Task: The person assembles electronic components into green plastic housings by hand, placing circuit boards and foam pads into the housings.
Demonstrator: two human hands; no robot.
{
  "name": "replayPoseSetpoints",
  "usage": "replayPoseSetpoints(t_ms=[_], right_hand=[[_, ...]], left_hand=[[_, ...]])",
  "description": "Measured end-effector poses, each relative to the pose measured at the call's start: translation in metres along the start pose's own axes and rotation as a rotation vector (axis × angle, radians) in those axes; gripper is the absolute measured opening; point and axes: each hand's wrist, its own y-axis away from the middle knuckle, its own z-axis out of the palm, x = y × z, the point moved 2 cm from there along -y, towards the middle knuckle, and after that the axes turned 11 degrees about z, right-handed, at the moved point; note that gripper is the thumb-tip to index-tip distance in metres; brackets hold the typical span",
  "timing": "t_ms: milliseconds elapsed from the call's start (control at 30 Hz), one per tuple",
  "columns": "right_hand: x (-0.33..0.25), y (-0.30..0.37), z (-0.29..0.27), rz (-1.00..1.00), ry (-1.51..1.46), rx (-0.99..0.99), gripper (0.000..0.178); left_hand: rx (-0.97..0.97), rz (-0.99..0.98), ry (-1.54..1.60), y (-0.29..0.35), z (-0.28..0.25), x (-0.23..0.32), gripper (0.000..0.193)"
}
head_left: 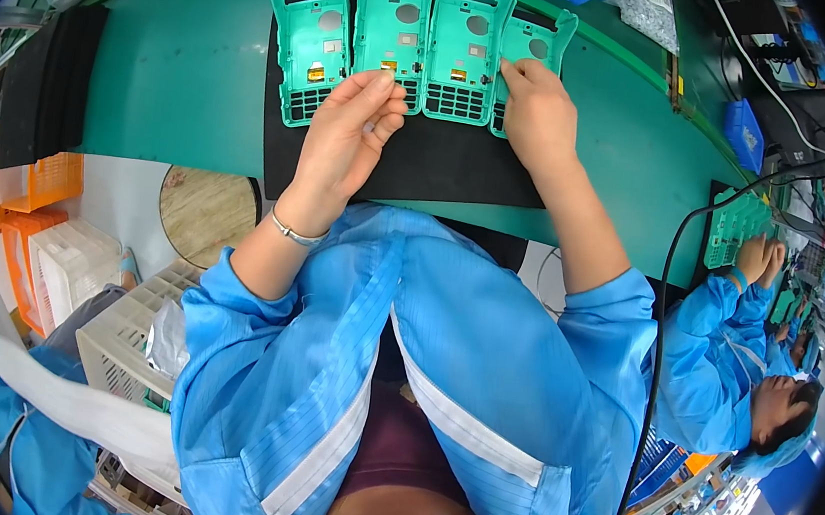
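Several green plastic housings stand side by side in a row: the leftmost housing [300,35], the second housing [378,15], the third housing [452,28] and the rightmost housing [521,46]. Each has a round hole, upright side walls and a grid of slots at its near end. My left hand [351,125] is raised before the first two housings, thumb and fingertips pinched; whatever is between them is too small to name. My right hand [540,115] covers part of the rightmost housing. Its fingers are curled at the wall beside the third housing, and what they grip is hidden.
The housings lie on a black mat [412,167] over a green tabletop [179,82]. Blue bins [744,135] and bagged parts [645,10] lie along the far side. At right, a co-worker [713,360] handles other green parts beside a black cable [665,314]. Crates [138,329] and a round stool [206,216] stand left.
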Motion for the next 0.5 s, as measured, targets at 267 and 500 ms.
replayPoseSetpoints(t_ms=[267, 500], right_hand=[[0.009, -0.011, -0.018, -0.011, -0.164, -0.058, 0.024], [-0.059, -0.001, -0.03, 0.331, -0.833, -0.424, 0.02]], left_hand=[[0.015, -0.063, 0.067, 0.003, 0.004, -0.007, 0.015], [-0.025, -0.06, 0.087, 0.002, 0.004, -0.01, 0.016]])
